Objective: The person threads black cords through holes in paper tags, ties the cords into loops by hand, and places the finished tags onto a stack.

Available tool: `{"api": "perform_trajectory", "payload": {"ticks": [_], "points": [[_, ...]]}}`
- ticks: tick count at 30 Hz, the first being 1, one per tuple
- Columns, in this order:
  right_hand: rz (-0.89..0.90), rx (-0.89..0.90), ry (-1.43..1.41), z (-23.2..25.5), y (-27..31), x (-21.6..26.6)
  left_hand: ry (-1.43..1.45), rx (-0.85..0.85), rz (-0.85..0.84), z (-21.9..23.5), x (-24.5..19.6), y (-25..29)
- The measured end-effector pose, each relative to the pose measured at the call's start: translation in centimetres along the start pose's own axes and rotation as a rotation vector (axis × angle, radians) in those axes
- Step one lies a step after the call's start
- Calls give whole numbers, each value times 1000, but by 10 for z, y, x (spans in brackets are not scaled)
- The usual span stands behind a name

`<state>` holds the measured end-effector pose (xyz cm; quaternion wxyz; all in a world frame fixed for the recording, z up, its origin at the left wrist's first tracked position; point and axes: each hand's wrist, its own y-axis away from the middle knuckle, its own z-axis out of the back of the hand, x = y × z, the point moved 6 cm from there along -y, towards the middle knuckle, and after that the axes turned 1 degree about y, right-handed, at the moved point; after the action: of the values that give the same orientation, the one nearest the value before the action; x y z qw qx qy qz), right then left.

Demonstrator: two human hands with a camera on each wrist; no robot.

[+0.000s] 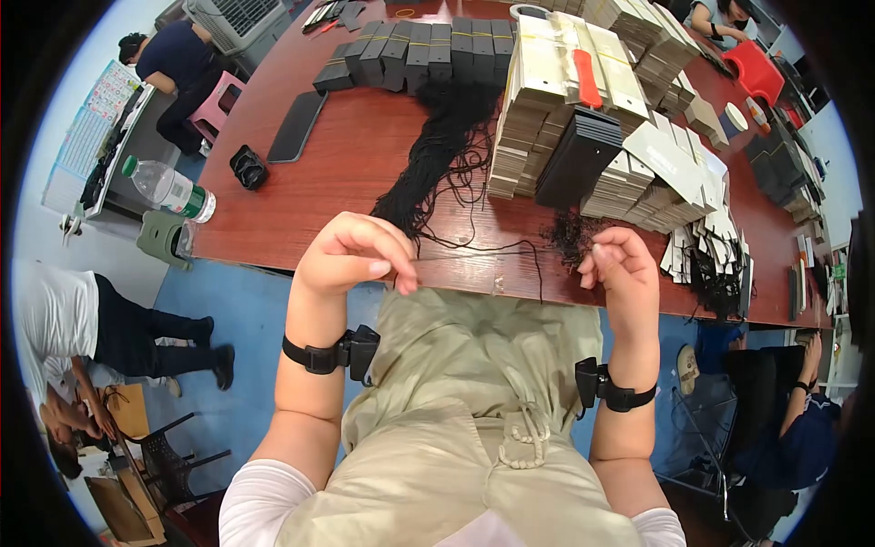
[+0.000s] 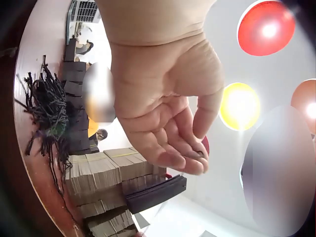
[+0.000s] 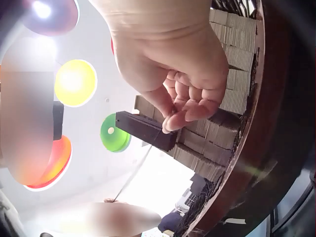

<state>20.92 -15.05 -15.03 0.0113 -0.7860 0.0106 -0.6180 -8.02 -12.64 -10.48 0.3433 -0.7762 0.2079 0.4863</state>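
My left hand (image 1: 355,255) is raised at the table's near edge, fingers curled and thumb close to them. Across from it, my right hand (image 1: 624,264) pinches between thumb and fingertips one end of a thin thread (image 3: 139,165). In the right wrist view the thread runs straight towards the other hand's fingertips; where it meets the left fingers is too small to see clearly. A bundle of black cords (image 1: 424,164) lies on the table beyond my left hand, one strand trailing between the hands. Black cards (image 1: 579,157) lean against stacked pale cards (image 1: 538,100), beyond my right hand.
Banded black stacks (image 1: 419,50) line the far side. A phone (image 1: 297,128), a black case (image 1: 248,168) and a bottle (image 1: 173,190) are at the left. Tagged cards with black cords (image 1: 715,264) lie at the right. Other people sit or stand around.
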Motion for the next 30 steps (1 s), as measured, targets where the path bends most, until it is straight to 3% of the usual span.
{"api": "perform_trajectory", "payload": {"ticks": [1, 5, 11, 14, 16, 18, 20, 22, 24, 26, 28, 30], "points": [[1, 11, -56, 3, -1, -1, 47, 133, -103, 1, 0, -2], [-39, 73, -338, 11, -1, 0, 182, 252, -182, -2, -4, 0], [30, 78, -560, 30, 0, -4, -12, 40, -115, 8, 1, 0], [51, 94, -544, 30, 3, 0, 59, -274, 9, 19, 14, -1], [41, 115, -511, 27, 4, 3, -55, -283, -24, 18, 17, -6], [17, 178, -342, 17, 5, 6, -185, -371, -97, 11, 19, -13], [-16, 201, -151, 2, 8, 10, -170, -301, 39, -6, 24, -21], [-57, 184, 59, -24, 15, 14, -367, -237, 1, -31, 26, -32], [21, 242, 259, -43, 19, 13, -341, -276, 157, -48, 41, -36], [97, 274, 433, -62, 23, 23, -382, -189, 151, -66, 48, -44], [163, 219, 513, -67, 22, 29, -130, -259, 193, -75, 62, -46], [152, 203, 576, -64, 22, 31, -202, -239, 264, -74, 63, -46]]}}
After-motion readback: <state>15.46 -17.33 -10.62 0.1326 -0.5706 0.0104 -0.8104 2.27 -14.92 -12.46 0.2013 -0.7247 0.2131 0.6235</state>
